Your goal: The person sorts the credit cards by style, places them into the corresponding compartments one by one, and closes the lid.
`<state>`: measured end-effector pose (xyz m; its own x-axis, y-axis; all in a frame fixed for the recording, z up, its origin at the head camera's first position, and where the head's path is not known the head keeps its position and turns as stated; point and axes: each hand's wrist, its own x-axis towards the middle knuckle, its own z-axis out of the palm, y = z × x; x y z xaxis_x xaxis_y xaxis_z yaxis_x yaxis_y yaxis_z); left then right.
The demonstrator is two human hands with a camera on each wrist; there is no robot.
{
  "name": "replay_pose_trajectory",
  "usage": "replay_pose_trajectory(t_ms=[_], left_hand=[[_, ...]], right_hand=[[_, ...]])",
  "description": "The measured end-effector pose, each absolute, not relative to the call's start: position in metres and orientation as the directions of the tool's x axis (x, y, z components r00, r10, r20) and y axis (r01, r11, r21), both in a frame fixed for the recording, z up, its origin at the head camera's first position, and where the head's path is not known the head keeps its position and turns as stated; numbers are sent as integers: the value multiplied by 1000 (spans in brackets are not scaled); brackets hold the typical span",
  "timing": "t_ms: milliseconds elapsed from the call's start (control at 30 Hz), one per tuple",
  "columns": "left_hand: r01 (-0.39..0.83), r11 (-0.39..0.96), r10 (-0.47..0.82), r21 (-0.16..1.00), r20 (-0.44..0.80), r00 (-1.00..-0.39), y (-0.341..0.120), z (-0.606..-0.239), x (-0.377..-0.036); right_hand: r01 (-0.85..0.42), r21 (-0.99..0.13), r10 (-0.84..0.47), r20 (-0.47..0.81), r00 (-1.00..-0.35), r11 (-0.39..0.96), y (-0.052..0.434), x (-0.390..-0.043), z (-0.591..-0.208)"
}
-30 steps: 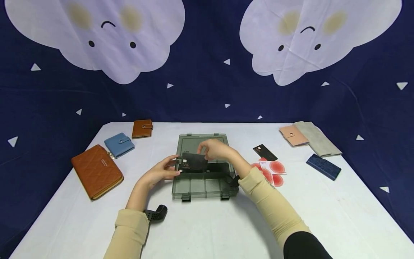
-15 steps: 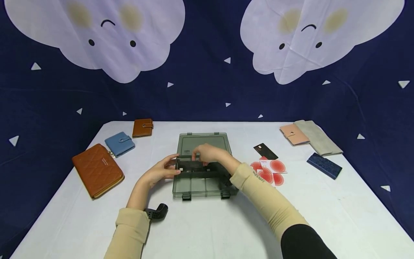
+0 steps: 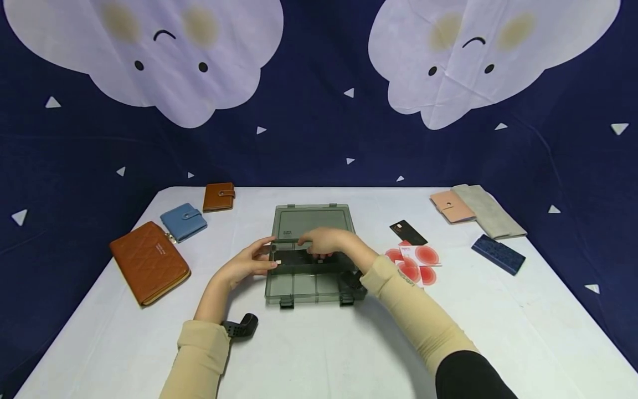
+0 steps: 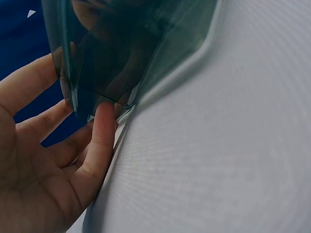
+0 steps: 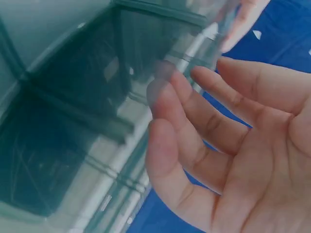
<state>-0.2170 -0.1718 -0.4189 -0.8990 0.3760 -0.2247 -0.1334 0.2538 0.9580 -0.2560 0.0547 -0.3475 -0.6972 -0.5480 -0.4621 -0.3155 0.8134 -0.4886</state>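
**Seating a card in the box, with some risk of a slip**

Bracing the box [image 3: 304,288] at its left wall with the left hand [image 3: 244,266], fingers nearly straight and only touching the corner, curled round nothing. Hovering the right hand [image 3: 326,241] over the back compartment, fingers loosely bent, tips down on or just above the card [image 3: 294,257]; cannot tell which. Pinching nothing, going by the right wrist view.

Lying flat in that back compartment, lengthwise along the divider: the card, black, thin and stiff, with small pale marks at its left end.

Likely trouble, as a judgement:
- Pressing one end could tip the card up against the divider, since it nearly fills the compartment.
- Pushing sideways could skate the light box across the smooth white table [image 3: 319,343], being held by flat fingers only.
- Knocking the lid [image 3: 309,219], open and lying back behind the hands, could swing it onto the fingers.

Smoky, see-through hard plastic for box and lid; square-cornered, ribbed inside by thin walls, two dark clasps in front. Off to the left, a quilted tan wallet [image 3: 149,263], soft and padded.
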Motion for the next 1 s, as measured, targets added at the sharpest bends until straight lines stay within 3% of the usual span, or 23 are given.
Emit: replay_pose_trajectory(t_ms=[267, 467, 633, 733, 900, 1000], left_hand=[[-136, 257, 367, 957, -227, -902, -171, -419, -217], [-141, 269, 358, 953, -235, -904, -172, -419, -217], [-136, 276, 357, 951, -233, -904, -172, -419, -217], [-134, 282, 355, 950, -233, -905, -171, -419, -217], [-134, 282, 356, 950, -233, -905, -171, -419, -217], [-131, 280, 359, 951, -231, -904, -172, -420, -218]], right_hand=[[-243, -652, -507, -251, -825, 718, 112, -263, -337], [-127, -717, -351, -173, -920, 685, 169, -269, -349], [-36, -675, -211, -179, -961, 737, 209, -272, -364], [2, -593, -140, -193, -971, 805, 230, -274, -371], [126, -427, -11, -304, -953, 896, 255, -275, -374], [181, -393, 30, -361, -932, 902, 263, -276, -375]])
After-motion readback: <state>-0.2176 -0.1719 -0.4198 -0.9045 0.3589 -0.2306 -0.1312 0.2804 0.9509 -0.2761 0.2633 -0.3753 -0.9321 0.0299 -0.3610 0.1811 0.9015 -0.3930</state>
